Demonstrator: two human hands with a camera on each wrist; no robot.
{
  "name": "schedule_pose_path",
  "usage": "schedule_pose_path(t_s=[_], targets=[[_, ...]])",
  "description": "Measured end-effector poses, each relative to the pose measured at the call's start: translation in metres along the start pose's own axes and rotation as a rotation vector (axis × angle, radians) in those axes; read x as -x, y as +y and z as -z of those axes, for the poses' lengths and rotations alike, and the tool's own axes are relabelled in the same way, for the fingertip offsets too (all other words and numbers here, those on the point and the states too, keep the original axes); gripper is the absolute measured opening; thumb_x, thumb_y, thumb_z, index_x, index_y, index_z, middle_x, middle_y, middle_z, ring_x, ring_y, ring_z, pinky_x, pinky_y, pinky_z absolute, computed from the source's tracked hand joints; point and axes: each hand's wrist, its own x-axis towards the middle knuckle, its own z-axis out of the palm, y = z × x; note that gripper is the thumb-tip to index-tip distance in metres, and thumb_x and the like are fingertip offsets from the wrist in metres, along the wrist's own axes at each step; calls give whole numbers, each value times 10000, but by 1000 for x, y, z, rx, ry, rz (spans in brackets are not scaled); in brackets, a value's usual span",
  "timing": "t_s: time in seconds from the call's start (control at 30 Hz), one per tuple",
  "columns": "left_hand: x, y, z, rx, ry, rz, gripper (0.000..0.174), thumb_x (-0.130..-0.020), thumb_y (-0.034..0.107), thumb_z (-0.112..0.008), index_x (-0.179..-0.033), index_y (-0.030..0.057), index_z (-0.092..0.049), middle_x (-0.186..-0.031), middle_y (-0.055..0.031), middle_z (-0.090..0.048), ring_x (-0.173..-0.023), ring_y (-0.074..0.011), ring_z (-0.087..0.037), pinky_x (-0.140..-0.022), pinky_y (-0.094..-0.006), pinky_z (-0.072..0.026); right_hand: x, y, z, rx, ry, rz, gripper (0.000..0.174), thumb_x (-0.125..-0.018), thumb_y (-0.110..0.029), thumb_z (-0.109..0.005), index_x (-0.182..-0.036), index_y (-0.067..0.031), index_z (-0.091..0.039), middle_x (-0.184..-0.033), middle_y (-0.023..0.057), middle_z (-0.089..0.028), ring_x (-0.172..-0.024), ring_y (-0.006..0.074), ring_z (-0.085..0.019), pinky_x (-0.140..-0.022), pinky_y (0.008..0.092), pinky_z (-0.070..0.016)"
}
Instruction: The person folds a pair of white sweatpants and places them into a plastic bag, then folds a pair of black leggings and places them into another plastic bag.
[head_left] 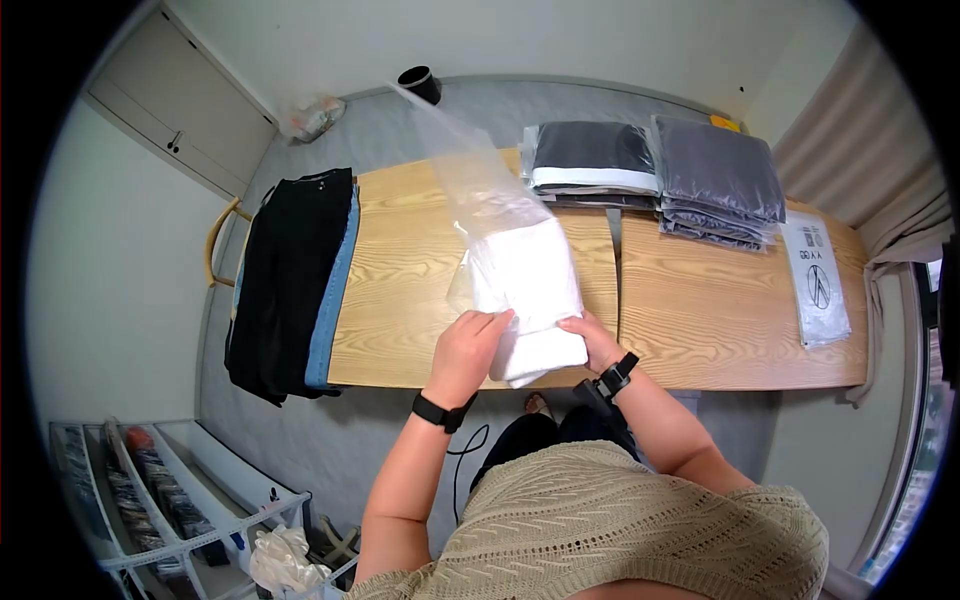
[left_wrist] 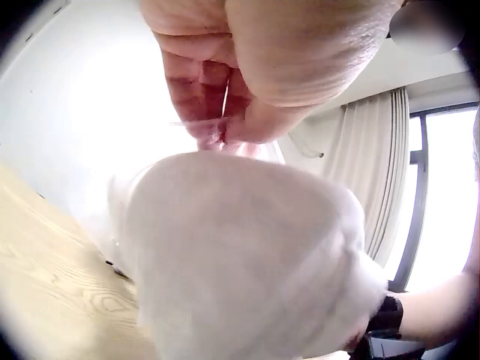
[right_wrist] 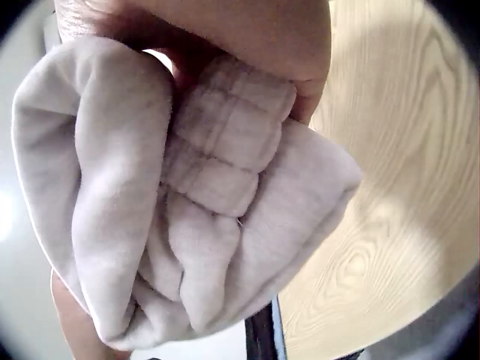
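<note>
A folded white garment [head_left: 530,280] lies partly inside a clear plastic bag [head_left: 470,180] whose far end stands up off the table. My left hand [head_left: 466,350] pinches the bag's edge at the garment's left side; in the left wrist view its fingertips [left_wrist: 217,135] meet over thin film just above the white cloth [left_wrist: 240,255]. On the right side my right hand [head_left: 597,343] grips the folded near end, thumb on top. In the right wrist view the hand [right_wrist: 217,37] holds the thick folded layers [right_wrist: 120,195], and its fingers are mostly hidden behind them.
Black trousers [head_left: 295,270] and blue jeans [head_left: 335,300] hang over the table's left end. Bagged dark garments [head_left: 595,150] and another bagged stack [head_left: 718,175] stand at the back right. A printed plastic bag [head_left: 818,285] lies on the right of the wooden table [head_left: 700,320].
</note>
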Motion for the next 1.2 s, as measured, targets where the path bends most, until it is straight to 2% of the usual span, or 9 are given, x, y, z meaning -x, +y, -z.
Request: schedule_pose_path(t_s=[0.37,0.43,0.5,0.6,0.83,1.03,1.1,1.13,1.2], targets=[[24,-4,2,-32,117,-4,325,-743,4,-564,-1049,78,-641,-923,-72,-592,-798,-247,-556,-702,-328,-478,18,27,-48,399,-30,120,503,-745,-73,-688,-1201,10,-494,-1093,84,-586,-947,156,-569,-834,300,-463],[18,2,10,83,-27,-10,305,-741,1,-560,-1026,74,-642,-916,-69,-592,-802,-249,-557,-709,-327,-478,16,28,-53,664,-106,474,531,-704,-100,-719,-1185,-9,-511,-1089,85,-583,-974,166,-551,-849,318,-453],[16,10,19,84,-52,-23,310,-741,-13,-547,-1023,77,-639,-912,-66,-592,-808,-253,-555,-707,-329,-476,16,32,-54,618,-118,408,572,-674,-113,-736,-1188,-11,-509,-1110,94,-573,-1011,184,-537,-868,336,-442],[12,19,28,84,-153,-138,331,-732,-16,-548,-1040,72,-631,-892,-73,-584,-816,-260,-551,-702,-343,-474,-1,32,-53,992,4,829,501,-719,-112,-703,-1168,-5,-509,-1091,101,-577,-997,187,-545,-860,325,-445],[43,-1,14,-22,165,168,327,-713,-84,-585,-1014,40,-615,-824,-103,-550,-716,-251,-534,-617,-335,-447,-13,10,-40,241,-29,301,457,-777,-108,-665,-1173,36,-488,-1048,102,-595,-930,166,-573,-822,291,-474],[77,-4,-5,63,208,266,243,-668,-61,-606,-894,14,-557,-777,-123,-518,-716,-296,-523,-633,-370,-446,-16,-1,-47,229,69,246,483,-798,-153,-678,-1198,43,-493,-1082,111,-595,-946,177,-575,-822,298,-474],[90,-8,-13,150,194,349,208,-672,-51,-596,-863,10,-542,-765,-130,-512,-700,-301,-522,-623,-368,-446,-21,-6,-51,566,53,398,530,-756,-216,-721,-1164,51,-513,-1083,144,-588,-935,241,-588,-835,326,-470],[97,-13,-18,184,158,454,163,-687,-35,-584,-835,7,-529,-754,-127,-508,-682,-278,-520,-611,-356,-440,-33,0,-47,1254,290,541,608,-713,-329,-748,-1160,21,-529,-1025,213,-576,-951,300,-585,-840,356,-464],[113,-21,-34,225,130,608,109,-716,16,-569,-789,-6,-491,-698,-149,-498,-630,-284,-514,-581,-361,-432,-32,3,-50,1404,296,499,649,-692,-388,-742,-1160,9,-534,-988,229,-563,-938,327,-573,-835,375,-458]])
